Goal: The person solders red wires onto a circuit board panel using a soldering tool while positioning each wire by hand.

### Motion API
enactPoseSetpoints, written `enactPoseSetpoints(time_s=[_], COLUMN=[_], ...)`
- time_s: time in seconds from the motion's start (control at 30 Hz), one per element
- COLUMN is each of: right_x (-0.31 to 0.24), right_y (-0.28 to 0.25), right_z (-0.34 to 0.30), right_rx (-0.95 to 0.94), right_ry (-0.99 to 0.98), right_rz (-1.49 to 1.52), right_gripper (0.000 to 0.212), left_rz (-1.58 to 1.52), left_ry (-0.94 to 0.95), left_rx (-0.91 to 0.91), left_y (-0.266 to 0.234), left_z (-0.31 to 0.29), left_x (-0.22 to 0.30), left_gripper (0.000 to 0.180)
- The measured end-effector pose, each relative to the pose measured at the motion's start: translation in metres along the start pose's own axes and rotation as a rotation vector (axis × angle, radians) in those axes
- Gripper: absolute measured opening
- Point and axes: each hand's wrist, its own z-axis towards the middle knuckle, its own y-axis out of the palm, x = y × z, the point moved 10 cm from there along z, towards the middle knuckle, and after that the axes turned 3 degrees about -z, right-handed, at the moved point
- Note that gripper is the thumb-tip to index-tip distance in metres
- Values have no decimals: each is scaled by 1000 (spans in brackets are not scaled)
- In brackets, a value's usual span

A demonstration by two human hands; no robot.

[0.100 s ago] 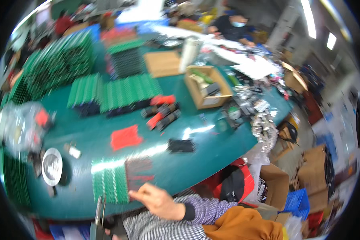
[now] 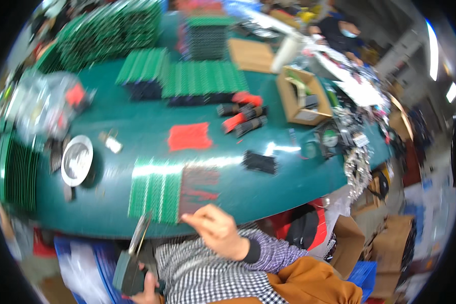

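At the table's near edge lies a flat green ribbed piece [image 2: 154,190] with pale lines running along it. Thin reddish-brown strips [image 2: 201,178] lie along its right side. My left hand [image 2: 148,290], partly cut off by the lower edge, is closed round a dark green hand tool [image 2: 126,276]. The tool's long, narrow metal end points up to the green piece's near edge; contact is blurred. My right hand [image 2: 218,232] has its fingers pinched together at the piece's near right corner. Whatever is between the fingertips is too small to make out.
A metal bowl [image 2: 77,159] and a clear plastic bag [image 2: 45,109] stand left. Beyond are a red patch [image 2: 190,137], a black patch [image 2: 260,162], black-and-red rolls [image 2: 245,120], green stacks [image 2: 205,80] and a cardboard box [image 2: 305,116]. A masked person [image 2: 339,35] is at the far right.
My view has tilted down and turned left, so the table sits higher and further right. More of my left hand and the tool shows. Both hands keep about the same place by the green piece.
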Motion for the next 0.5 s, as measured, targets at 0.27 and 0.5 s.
enactPoseSetpoints(time_s=[0.27,0.5], right_x=[17,14], right_y=[45,47], right_z=[-5,-4], right_rx=[-38,-63], right_ry=[39,-19], right_rz=[-20,-102], right_gripper=[28,29], left_rz=[191,586], left_ry=[-193,75], left_rx=[21,-209], left_y=[-6,6], left_z=[-16,-18], left_x=[14,20], left_gripper=[41,33])
